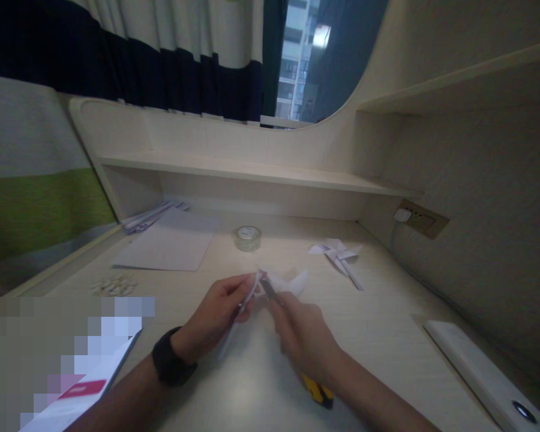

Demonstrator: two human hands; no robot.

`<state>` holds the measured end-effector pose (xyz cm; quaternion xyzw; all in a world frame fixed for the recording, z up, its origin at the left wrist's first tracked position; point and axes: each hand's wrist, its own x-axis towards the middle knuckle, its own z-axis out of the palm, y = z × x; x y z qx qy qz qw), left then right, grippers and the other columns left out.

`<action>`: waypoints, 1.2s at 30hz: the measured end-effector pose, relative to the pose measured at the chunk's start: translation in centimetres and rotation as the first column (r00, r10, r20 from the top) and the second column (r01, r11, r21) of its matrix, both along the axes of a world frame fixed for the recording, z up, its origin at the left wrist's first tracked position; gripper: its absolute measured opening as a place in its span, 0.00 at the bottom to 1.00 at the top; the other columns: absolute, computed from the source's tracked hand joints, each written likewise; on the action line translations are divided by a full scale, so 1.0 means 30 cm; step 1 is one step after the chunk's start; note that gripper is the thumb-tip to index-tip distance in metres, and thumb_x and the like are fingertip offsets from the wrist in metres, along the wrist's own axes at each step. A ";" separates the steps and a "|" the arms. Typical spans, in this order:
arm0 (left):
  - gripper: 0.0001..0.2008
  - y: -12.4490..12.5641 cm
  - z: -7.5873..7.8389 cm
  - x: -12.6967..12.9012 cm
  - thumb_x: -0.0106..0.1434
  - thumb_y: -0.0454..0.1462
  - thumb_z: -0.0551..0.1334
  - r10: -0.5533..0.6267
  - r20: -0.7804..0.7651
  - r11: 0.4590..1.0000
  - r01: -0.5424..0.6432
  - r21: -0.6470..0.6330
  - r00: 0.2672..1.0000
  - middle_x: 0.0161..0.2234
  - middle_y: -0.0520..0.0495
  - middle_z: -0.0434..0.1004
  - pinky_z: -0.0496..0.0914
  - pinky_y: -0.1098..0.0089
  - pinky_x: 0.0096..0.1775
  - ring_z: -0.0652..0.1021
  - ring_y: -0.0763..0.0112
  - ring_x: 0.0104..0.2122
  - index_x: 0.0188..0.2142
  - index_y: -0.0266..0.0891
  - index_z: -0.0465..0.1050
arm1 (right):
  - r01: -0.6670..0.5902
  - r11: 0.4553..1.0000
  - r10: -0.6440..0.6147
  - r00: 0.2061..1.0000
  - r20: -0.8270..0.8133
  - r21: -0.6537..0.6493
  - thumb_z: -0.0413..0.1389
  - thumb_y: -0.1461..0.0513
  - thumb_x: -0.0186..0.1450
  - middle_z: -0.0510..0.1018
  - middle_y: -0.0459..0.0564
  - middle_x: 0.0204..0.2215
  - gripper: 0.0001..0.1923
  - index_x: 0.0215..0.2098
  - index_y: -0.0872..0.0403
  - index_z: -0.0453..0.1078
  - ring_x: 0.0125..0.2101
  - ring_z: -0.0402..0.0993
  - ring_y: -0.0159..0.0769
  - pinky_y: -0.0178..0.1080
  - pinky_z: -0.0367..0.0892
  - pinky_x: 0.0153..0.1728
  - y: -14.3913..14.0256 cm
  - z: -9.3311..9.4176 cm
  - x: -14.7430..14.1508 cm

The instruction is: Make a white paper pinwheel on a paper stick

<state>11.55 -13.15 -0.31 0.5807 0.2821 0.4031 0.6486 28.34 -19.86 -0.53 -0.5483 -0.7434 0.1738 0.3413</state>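
Folded white paper piece (252,294) at frame centre, held just above the bench (387,324); shape blurred, a long strip of it hangs down toward lower left. Left hand (218,315) pinches it, fingers (243,287) clenched on the paper's upper edge. Black wristband (171,363) on that wrist. Right hand (301,339) just right of the paper, fingers wrapped round a utility knife (317,393): yellow-black handle end sticks out below the hand at lower centre, dark blade tip (266,288) pokes up and meets the paper near the left fingertips. Exact contact point blurred. More white paper (292,281) lies just behind both hands, touching or overlapping the held piece, cannot tell which.

Outward: clear tape roll (247,238) on the bench above the hands, centre frame. Finished paper pinwheel (339,257) to the right of the tape, lying flat with its stick pointing lower right. Blank white sheet (168,243) left of the tape; stack of paper strips (150,216) behind it at the back corner. Small pale scraps (114,286) left of centre, too blurred to identify. Lower left is a pixelated patch with a white-and-red card (78,399) edge beside it. Long white device (481,375) at lower right, dark round spot near its end. Wall socket (420,219) with a white plug at right. Shelf (252,171) runs across the back, curtain (162,66) and window above.
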 end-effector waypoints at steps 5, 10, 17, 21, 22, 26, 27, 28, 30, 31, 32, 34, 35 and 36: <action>0.18 -0.005 0.008 0.005 0.63 0.49 0.58 0.063 -0.066 0.994 -0.057 0.091 0.996 0.20 0.54 0.60 0.54 0.74 0.22 0.60 0.77 0.20 0.34 0.36 0.74 | 0.032 0.999 -0.033 0.999 0.042 0.032 0.43 0.59 0.70 0.71 0.42 0.17 0.11 0.39 0.53 0.66 0.16 0.69 0.30 0.30 0.56 0.19 -0.002 0.000 -0.003; 0.17 -0.016 0.031 0.013 0.61 0.46 0.61 0.135 -0.059 0.982 -0.126 0.139 0.989 0.20 0.53 0.62 0.56 0.73 0.25 0.61 0.76 0.21 0.23 0.36 0.72 | 0.053 0.995 -0.064 0.988 0.139 0.083 0.43 0.60 0.70 0.78 0.49 0.25 0.12 0.42 0.54 0.66 0.25 0.76 0.36 0.32 0.59 0.23 -0.003 0.009 -0.006; 0.14 -0.020 0.043 0.005 0.57 0.45 0.65 0.120 -0.029 0.993 -0.119 0.023 0.992 0.25 0.46 0.73 0.59 0.71 0.27 0.66 0.72 0.25 0.28 0.34 0.78 | 0.029 0.995 -0.051 0.973 0.224 0.100 0.41 0.61 0.70 0.80 0.52 0.29 0.14 0.44 0.55 0.66 0.27 0.78 0.38 0.33 0.63 0.26 -0.012 0.018 -0.011; 0.15 -0.024 0.049 0.010 0.57 0.46 0.65 0.158 -0.063 0.986 -0.154 0.058 0.986 0.21 0.47 0.71 0.58 0.71 0.25 0.65 0.73 0.22 0.28 0.34 0.79 | 0.048 0.990 -0.082 0.960 0.267 0.130 0.41 0.62 0.69 0.80 0.52 0.28 0.14 0.42 0.55 0.67 0.26 0.78 0.38 0.33 0.63 0.25 -0.012 0.015 -0.011; 0.16 -0.025 0.049 0.011 0.57 0.46 0.64 0.167 -0.081 0.983 -0.161 0.084 0.983 0.20 0.48 0.71 0.58 0.71 0.25 0.65 0.73 0.21 0.28 0.34 0.79 | 0.049 0.989 -0.085 0.958 0.275 0.137 0.41 0.62 0.69 0.80 0.52 0.28 0.14 0.42 0.55 0.67 0.26 0.78 0.38 0.33 0.63 0.25 -0.012 0.014 -0.010; 0.16 -0.031 0.044 0.006 0.59 0.46 0.62 0.249 -0.164 0.948 -0.206 0.242 0.954 0.20 0.49 0.70 0.60 0.72 0.26 0.66 0.72 0.21 0.24 0.37 0.77 | 0.042 0.988 -0.087 0.947 0.310 0.150 0.40 0.62 0.69 0.80 0.51 0.27 0.14 0.42 0.55 0.66 0.24 0.77 0.37 0.33 0.62 0.23 -0.017 0.021 -0.009; 0.16 -0.033 0.042 0.005 0.59 0.46 0.62 0.276 -0.178 0.934 -0.219 0.284 0.945 0.20 0.49 0.70 0.60 0.72 0.27 0.67 0.72 0.21 0.22 0.38 0.77 | 0.047 0.987 -0.095 0.942 0.321 0.153 0.40 0.62 0.69 0.80 0.51 0.26 0.14 0.41 0.55 0.66 0.24 0.77 0.37 0.33 0.61 0.22 -0.019 0.024 -0.009; 0.16 -0.035 0.041 0.003 0.60 0.45 0.62 0.298 -0.189 0.919 -0.228 0.323 0.936 0.20 0.50 0.71 0.60 0.72 0.27 0.67 0.72 0.22 0.21 0.38 0.76 | 0.051 0.986 -0.102 0.937 0.335 0.157 0.39 0.62 0.69 0.79 0.51 0.25 0.14 0.41 0.55 0.66 0.23 0.76 0.37 0.33 0.60 0.22 -0.020 0.028 -0.008; 0.16 -0.037 0.038 0.002 0.60 0.44 0.61 0.331 -0.207 0.893 -0.234 0.384 0.921 0.21 0.49 0.72 0.61 0.72 0.28 0.68 0.72 0.22 0.21 0.39 0.76 | 0.044 0.985 -0.104 0.920 0.379 0.164 0.40 0.62 0.69 0.79 0.52 0.25 0.13 0.41 0.55 0.66 0.22 0.76 0.37 0.33 0.59 0.21 -0.020 0.032 -0.003; 0.15 -0.037 0.037 0.001 0.61 0.43 0.61 0.344 -0.215 0.882 -0.236 0.408 0.914 0.22 0.49 0.72 0.61 0.72 0.28 0.68 0.72 0.22 0.22 0.39 0.76 | 0.035 0.985 -0.103 0.904 0.416 0.167 0.41 0.63 0.68 0.79 0.52 0.25 0.12 0.41 0.55 0.66 0.22 0.75 0.37 0.33 0.59 0.21 -0.018 0.032 0.002; 0.14 -0.036 0.035 0.001 0.61 0.43 0.61 0.353 -0.221 0.873 -0.234 0.429 0.909 0.23 0.49 0.73 0.61 0.72 0.28 0.68 0.72 0.23 0.23 0.40 0.77 | 0.028 0.985 -0.105 0.879 0.464 0.169 0.43 0.64 0.67 0.79 0.52 0.25 0.11 0.41 0.55 0.66 0.22 0.75 0.37 0.33 0.58 0.21 -0.016 0.031 0.009; 0.11 -0.031 0.030 -0.001 0.61 0.42 0.61 0.359 -0.236 0.858 -0.220 0.465 0.903 0.24 0.49 0.74 0.62 0.72 0.29 0.69 0.71 0.23 0.27 0.41 0.79 | 0.008 0.985 -0.107 0.810 0.577 0.171 0.46 0.66 0.64 0.78 0.52 0.25 0.10 0.41 0.56 0.66 0.20 0.74 0.37 0.33 0.57 0.20 -0.011 0.025 0.025; 0.10 -0.028 0.027 -0.002 0.62 0.41 0.61 0.359 -0.243 0.850 -0.208 0.485 0.901 0.24 0.49 0.75 0.62 0.72 0.29 0.69 0.70 0.24 0.29 0.41 0.80 | -0.002 0.984 -0.111 0.773 0.625 0.176 0.46 0.67 0.62 0.78 0.53 0.25 0.11 0.41 0.56 0.66 0.20 0.73 0.37 0.34 0.56 0.19 -0.009 0.021 0.033; 0.10 -0.026 0.024 -0.004 0.62 0.40 0.60 0.358 -0.249 0.840 -0.195 0.506 0.900 0.25 0.49 0.75 0.63 0.72 0.30 0.70 0.70 0.24 0.30 0.42 0.80 | -0.011 0.983 -0.114 0.744 0.658 0.183 0.46 0.68 0.61 0.78 0.53 0.25 0.12 0.41 0.56 0.66 0.20 0.73 0.38 0.34 0.55 0.19 -0.008 0.018 0.040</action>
